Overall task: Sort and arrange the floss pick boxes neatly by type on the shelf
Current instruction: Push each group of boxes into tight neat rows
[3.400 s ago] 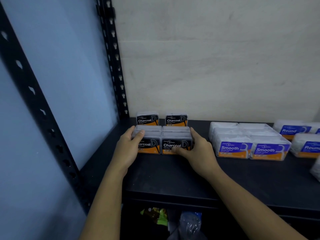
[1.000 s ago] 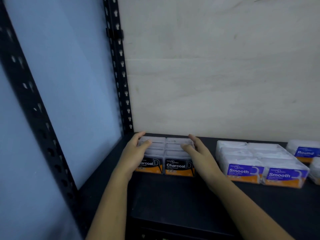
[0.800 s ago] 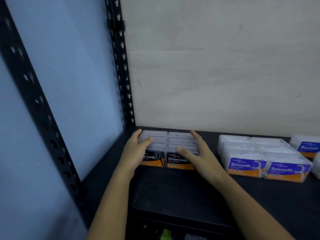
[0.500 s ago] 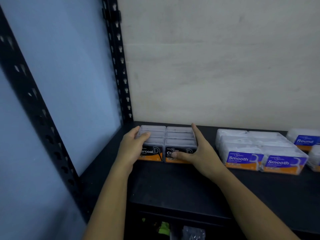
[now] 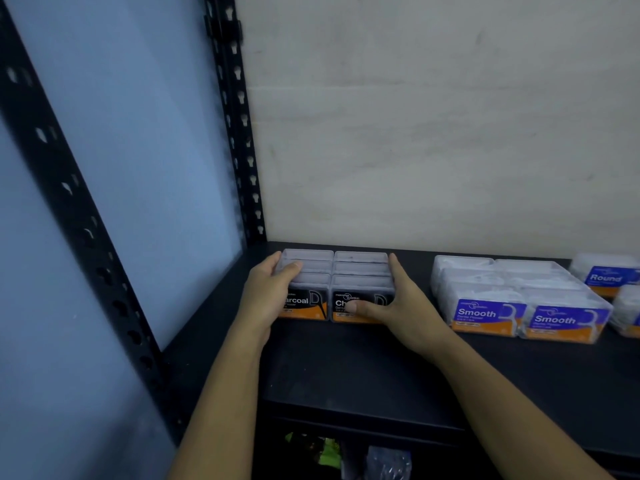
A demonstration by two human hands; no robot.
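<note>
Pressing the Charcoal floss pick boxes (image 5: pixel 337 282) together at the 9 o'clock end of the shelf (image 5: pixel 346 368), left hand (image 5: pixel 266 296) and right hand (image 5: pixel 405 306) flat-fingered against either side. Sorted at 3 o'clock: Smooth boxes (image 5: pixel 512 296), Round boxes (image 5: pixel 606 277). Seemingly near done.

The Charcoal boxes (image 5: pixel 337 282) sit at the back left of the shelf (image 5: pixel 363 375), between the left hand (image 5: pixel 266 296) and the right hand (image 5: pixel 405 306). The Smooth boxes (image 5: pixel 512 292) lie apart to their right, with the Round boxes (image 5: pixel 606 275) farther right.
</note>
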